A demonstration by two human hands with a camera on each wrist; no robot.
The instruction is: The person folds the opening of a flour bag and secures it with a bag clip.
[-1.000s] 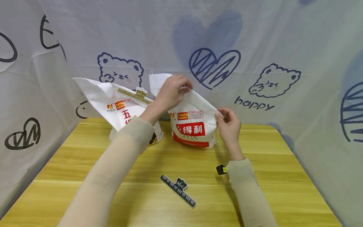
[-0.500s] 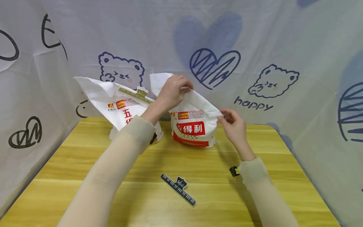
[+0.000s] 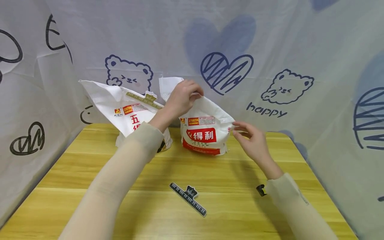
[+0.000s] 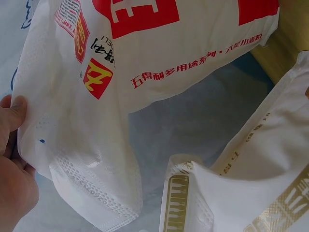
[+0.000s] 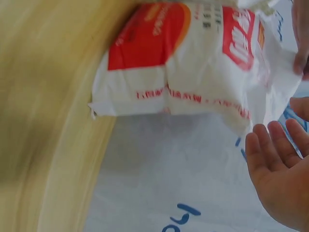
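A white flour bag [image 3: 201,136] with red print stands at the back of the wooden table, its top folded down. My left hand [image 3: 183,99] pinches that top edge between thumb and fingers; the left wrist view shows the thumb [image 4: 18,112] pressed on the white material. A loose corner of the bag sticks up behind this hand. At the bag's right end is my right hand [image 3: 254,142], fingers extended and spread, tips right by the folded corner. From the right wrist view, the right palm [image 5: 277,186] faces the bag with nothing held.
To the left stands a second white flour bag [image 3: 109,106], its top closed with a gold long clip [image 3: 143,99]. A black long clip [image 3: 188,199] with a piano-key pattern lies on the table [image 3: 228,220] in front. Behind hangs a printed curtain [image 3: 282,40].
My right hand has let go of the bag's right corner and drawn away rightward, its fingers spreading. The left hand keeps its pinch on the folded top.
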